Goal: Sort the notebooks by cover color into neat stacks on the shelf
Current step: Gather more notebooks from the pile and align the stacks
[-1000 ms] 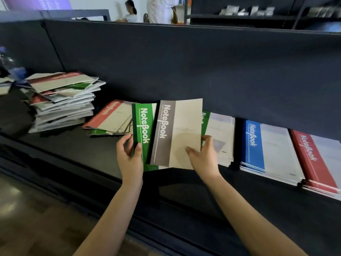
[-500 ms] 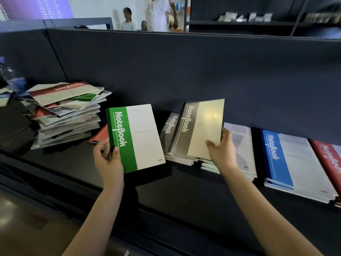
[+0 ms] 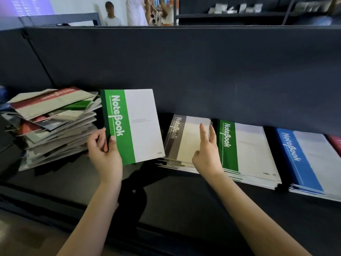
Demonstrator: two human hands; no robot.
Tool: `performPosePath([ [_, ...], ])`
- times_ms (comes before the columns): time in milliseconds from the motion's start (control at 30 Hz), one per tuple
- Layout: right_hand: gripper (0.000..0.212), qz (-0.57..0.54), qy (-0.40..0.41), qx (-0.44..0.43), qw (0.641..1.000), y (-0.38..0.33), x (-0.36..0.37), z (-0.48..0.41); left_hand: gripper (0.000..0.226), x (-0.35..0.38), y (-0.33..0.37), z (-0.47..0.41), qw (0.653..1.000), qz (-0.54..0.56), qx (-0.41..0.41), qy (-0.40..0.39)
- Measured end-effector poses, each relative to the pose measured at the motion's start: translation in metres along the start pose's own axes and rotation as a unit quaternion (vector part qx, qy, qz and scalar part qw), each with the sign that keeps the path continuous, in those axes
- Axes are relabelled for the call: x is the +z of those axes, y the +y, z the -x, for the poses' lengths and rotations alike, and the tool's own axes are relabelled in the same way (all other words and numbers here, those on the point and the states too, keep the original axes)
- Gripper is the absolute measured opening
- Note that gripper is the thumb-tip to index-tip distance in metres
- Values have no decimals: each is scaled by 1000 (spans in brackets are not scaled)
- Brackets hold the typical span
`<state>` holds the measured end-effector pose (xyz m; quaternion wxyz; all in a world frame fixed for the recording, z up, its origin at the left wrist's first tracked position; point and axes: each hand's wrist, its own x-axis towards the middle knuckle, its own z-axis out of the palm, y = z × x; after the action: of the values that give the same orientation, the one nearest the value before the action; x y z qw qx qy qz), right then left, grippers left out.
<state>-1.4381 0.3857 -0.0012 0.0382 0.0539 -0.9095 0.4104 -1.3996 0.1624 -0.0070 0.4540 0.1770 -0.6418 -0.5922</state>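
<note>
The left hand [image 3: 105, 156] grips a green notebook [image 3: 140, 126] by its lower left corner, thumb on the green band of the cover and fingers curled behind the spine. The notebook is lifted off the shelf [image 3: 175, 204] and tilted up with its cover toward the camera. It sits between the mixed pile [image 3: 53, 122] on the left and the grey stack [image 3: 181, 141] on the right. Its upper left edge overlaps the pile in this view, and whether the two touch cannot be told.

The right hand [image 3: 208, 156] holds nothing. Its fingers [image 3: 203, 133] are straight and lie on the top cover of the grey stack, near that cover's right edge, with the thumb out to the left. The grey stack is slightly fanned along its front edge.

Just right of the grey stack lies the green stack [image 3: 254, 152], then the blue stack [image 3: 311, 163], and at the frame's right edge a corner of a red stack [image 3: 336, 143]. All four lie flat on the shelf in a row against the dark back panel [image 3: 184, 71].

The mixed pile is untidy: red, green and grey covers lie at different angles, with a red-banded one on top.

Beyond the panel, blurred people [image 3: 111, 17] stand near a dark rack [image 3: 230, 14]
</note>
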Motion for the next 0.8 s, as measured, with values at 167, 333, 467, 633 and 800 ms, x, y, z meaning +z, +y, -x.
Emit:
performPosePath([
  [167,67,-57,45,-42,996,-8,-14,0,28,39,13,15,997,27,-16,-68],
  [333,81,-125,24,0,992,-6,-42,12,32,81,23,53,981,62,-20,-184],
  [467,80,-99,117,23,988,22,-73,17,42,109,30,77,938,39,-82,-336],
  [633,77,11,116,77,990,60,-113,23,39,131,20,92,804,-300,158,-488],
  [800,57,135,60,101,984,80,-114,29,55,138,9,101,687,-461,218,-518],
])
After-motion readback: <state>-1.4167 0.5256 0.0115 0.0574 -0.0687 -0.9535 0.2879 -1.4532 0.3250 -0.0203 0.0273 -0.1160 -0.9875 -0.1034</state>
